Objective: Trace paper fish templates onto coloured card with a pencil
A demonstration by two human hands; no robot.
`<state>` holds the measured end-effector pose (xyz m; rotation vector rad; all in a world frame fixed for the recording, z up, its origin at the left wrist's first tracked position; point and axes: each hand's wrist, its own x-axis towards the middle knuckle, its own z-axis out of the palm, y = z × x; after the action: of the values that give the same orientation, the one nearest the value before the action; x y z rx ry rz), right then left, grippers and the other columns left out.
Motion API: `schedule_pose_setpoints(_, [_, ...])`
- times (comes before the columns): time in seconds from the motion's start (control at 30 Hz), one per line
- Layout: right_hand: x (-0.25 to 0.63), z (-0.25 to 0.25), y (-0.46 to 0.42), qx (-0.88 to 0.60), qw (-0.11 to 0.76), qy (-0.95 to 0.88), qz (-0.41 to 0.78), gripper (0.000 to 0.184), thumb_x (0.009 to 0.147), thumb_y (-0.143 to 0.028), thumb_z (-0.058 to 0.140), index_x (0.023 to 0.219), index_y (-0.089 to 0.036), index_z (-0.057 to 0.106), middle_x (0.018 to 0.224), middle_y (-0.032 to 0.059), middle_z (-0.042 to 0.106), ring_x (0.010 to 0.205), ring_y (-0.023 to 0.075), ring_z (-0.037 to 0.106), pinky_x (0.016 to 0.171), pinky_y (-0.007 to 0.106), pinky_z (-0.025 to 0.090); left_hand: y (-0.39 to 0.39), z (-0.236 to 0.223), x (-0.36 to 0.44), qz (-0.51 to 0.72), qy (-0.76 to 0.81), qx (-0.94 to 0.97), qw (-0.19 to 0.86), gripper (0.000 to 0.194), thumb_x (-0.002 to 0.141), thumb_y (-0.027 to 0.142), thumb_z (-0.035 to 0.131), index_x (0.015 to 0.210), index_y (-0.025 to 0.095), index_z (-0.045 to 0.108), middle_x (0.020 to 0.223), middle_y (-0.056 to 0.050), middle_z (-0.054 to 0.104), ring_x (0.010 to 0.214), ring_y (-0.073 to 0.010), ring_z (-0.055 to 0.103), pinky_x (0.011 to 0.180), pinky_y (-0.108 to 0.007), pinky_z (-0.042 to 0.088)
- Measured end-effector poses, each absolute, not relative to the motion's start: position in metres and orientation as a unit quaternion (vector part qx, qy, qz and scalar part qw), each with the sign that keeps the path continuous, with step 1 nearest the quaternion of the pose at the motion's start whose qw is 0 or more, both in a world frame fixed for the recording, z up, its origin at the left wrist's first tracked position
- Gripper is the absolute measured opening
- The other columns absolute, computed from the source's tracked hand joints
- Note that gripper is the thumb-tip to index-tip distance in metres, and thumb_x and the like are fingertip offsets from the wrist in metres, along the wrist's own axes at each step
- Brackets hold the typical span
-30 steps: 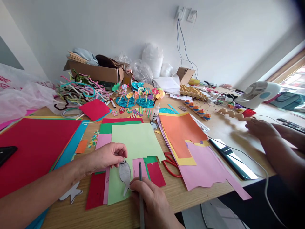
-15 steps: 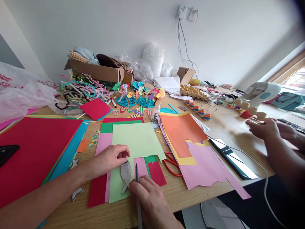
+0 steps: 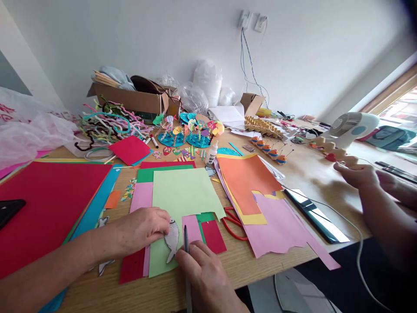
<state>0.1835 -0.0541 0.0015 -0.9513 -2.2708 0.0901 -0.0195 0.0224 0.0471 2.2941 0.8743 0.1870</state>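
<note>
A grey paper fish cutout (image 3: 172, 237), scales drawn on it, lies on a light green sheet (image 3: 185, 189) in front of me. The curled fingers of my left hand (image 3: 143, 230) press on its left edge near the head. In my right hand (image 3: 206, 271) is a dark pen (image 3: 186, 243), its tip pointing up and away just right of the fish's tail. Pink, green and red sheets (image 3: 214, 237) lie beneath the light green one. More grey cutouts (image 3: 104, 266) are partly hidden by my left forearm.
Red-handled scissors (image 3: 233, 226) stick out from under orange and pink sheets (image 3: 280, 230). Red card (image 3: 48, 204) with a phone (image 3: 9, 211) lies left. A glue bottle (image 3: 211, 154), pipe cleaners (image 3: 114, 121) and paper-fish models (image 3: 172, 138) stand behind. Another person's hands (image 3: 361, 176) work at right.
My left hand has moved from the top of the fish's head down to its left edge, uncovering the head. The right hand with the pen stays nearly still.
</note>
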Motion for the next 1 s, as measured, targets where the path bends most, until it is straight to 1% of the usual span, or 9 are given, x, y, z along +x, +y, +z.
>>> schedule_pose_setpoints(0.1, [0.184,0.0,-0.054,-0.365,0.321,-0.873,0.04,0.024,0.086,0.0,0.04,0.085,-0.02,0.052,0.068,0.0012,0.053,0.063,0.0169,0.048,0.056,0.024,0.038,0.02,0.042,-0.028,0.062,0.293,0.898,0.322,0.027,0.09,0.013,0.046,0.087,0.023,0.07,0.1,-0.005,0.068,0.097,-0.0212,0.061,0.087,-0.028,0.043])
schedule_pose_setpoints(0.23, [0.184,-0.001,-0.054,-0.364,0.334,-0.869,0.026,0.023,0.087,-0.001,0.04,0.083,-0.02,0.052,0.066,0.0009,0.052,0.061,0.0166,0.047,0.055,0.024,0.038,0.018,0.031,-0.035,0.098,0.264,0.915,0.288,0.032,0.096,0.017,0.041,0.098,0.025,0.071,0.11,-0.006,0.069,0.102,-0.0222,0.06,0.088,-0.03,0.044])
schedule_pose_setpoints(0.47, [0.183,0.0,-0.054,-0.369,0.359,-0.857,0.016,0.028,0.09,-0.001,0.035,0.077,-0.019,0.052,0.062,0.0012,0.05,0.058,0.0162,0.044,0.052,0.025,0.034,0.015,0.021,-0.039,0.131,0.239,0.932,0.24,0.034,0.099,0.02,0.036,0.101,0.024,0.07,0.114,-0.005,0.068,0.105,-0.0217,0.058,0.087,-0.028,0.043])
schedule_pose_setpoints(0.57, [0.183,0.002,-0.055,-0.378,0.358,-0.854,0.022,0.03,0.091,-0.001,0.034,0.074,-0.019,0.052,0.06,0.0009,0.05,0.058,0.0161,0.045,0.053,0.025,0.035,0.014,0.023,-0.039,0.13,0.229,0.938,0.223,0.036,0.097,0.018,0.035,0.1,0.024,0.07,0.114,-0.006,0.068,0.104,-0.0229,0.058,0.087,-0.03,0.044])
schedule_pose_setpoints(0.77, [0.185,0.005,-0.056,-0.389,0.339,-0.855,0.054,0.032,0.093,-0.003,0.033,0.076,-0.018,0.055,0.061,0.0009,0.05,0.06,0.0159,0.046,0.053,0.025,0.035,0.014,0.03,-0.04,0.089,0.226,0.948,0.205,0.041,0.089,0.005,0.038,0.107,0.025,0.068,0.121,-0.007,0.065,0.108,-0.0257,0.057,0.092,-0.035,0.044])
schedule_pose_setpoints(1.0, [0.186,0.002,-0.054,-0.394,0.344,-0.849,0.082,0.029,0.09,-0.004,0.037,0.077,-0.017,0.059,0.061,0.002,0.052,0.061,0.017,0.048,0.055,0.026,0.036,0.014,0.03,-0.042,0.125,0.204,0.952,0.193,0.041,0.087,0.002,0.04,0.107,0.025,0.068,0.12,-0.007,0.066,0.109,-0.0255,0.057,0.092,-0.035,0.047])
